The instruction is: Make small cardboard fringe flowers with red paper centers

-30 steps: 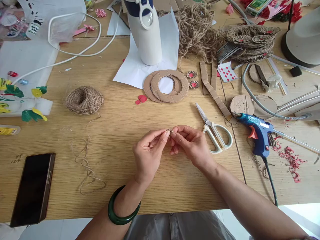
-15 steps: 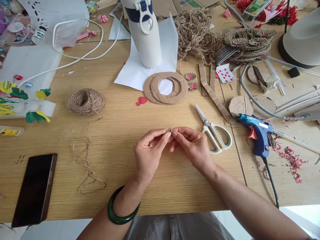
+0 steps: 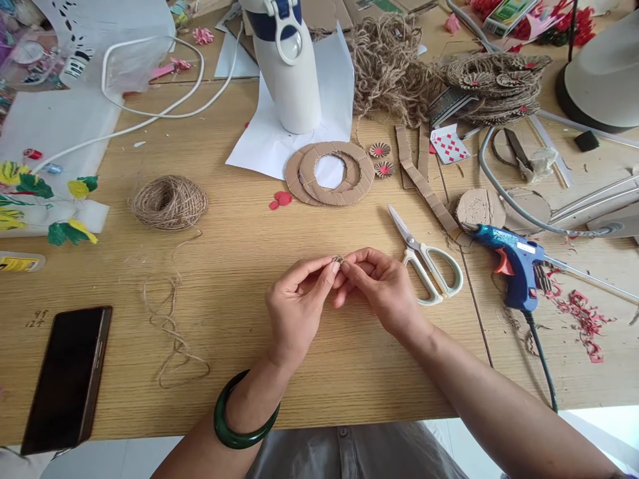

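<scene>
Head view: both hands (image 3: 297, 309) pinch a tiny piece (image 3: 338, 259) above a wooden table (image 3: 239, 372) with cardboard rings (image 3: 329, 174) and jute twine (image 3: 170, 203).

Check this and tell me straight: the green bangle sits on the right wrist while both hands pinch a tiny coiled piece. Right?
No, the wrist is wrong: the green bangle is on the left wrist, not the right, as the head view shows. The rest stands: the left hand and right hand pinch the tiny coiled piece.
</scene>
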A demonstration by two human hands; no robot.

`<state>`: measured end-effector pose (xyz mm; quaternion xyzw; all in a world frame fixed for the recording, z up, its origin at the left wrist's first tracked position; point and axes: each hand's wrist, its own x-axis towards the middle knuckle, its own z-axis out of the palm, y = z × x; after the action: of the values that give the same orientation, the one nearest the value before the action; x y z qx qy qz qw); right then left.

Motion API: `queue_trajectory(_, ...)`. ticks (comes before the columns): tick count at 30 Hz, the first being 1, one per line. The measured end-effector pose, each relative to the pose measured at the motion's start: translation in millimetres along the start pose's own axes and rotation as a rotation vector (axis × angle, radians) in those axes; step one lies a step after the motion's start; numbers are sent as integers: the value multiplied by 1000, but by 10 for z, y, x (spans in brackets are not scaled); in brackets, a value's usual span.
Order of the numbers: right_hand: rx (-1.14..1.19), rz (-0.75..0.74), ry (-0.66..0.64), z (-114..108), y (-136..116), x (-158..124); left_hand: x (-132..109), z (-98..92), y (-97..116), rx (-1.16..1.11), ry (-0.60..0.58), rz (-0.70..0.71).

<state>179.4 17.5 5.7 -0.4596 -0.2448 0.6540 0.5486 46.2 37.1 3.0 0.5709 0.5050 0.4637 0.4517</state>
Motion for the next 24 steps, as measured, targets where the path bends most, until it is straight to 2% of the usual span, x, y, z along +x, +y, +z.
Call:
queue_trajectory(8,-54,-15,59,0,24,-2,-14,5,7,61,-39,67)
queue_trajectory(14,-83,-40,98,8,25,-23,2,-6,32,280,-46,306)
queue_trajectory(19,-119,-95,63,3,26,-24,34,-24,22,313,-61,339)
queue_trajectory(24,-93,-30,50,16,-11,-41,3,-28,-38,423,-23,431)
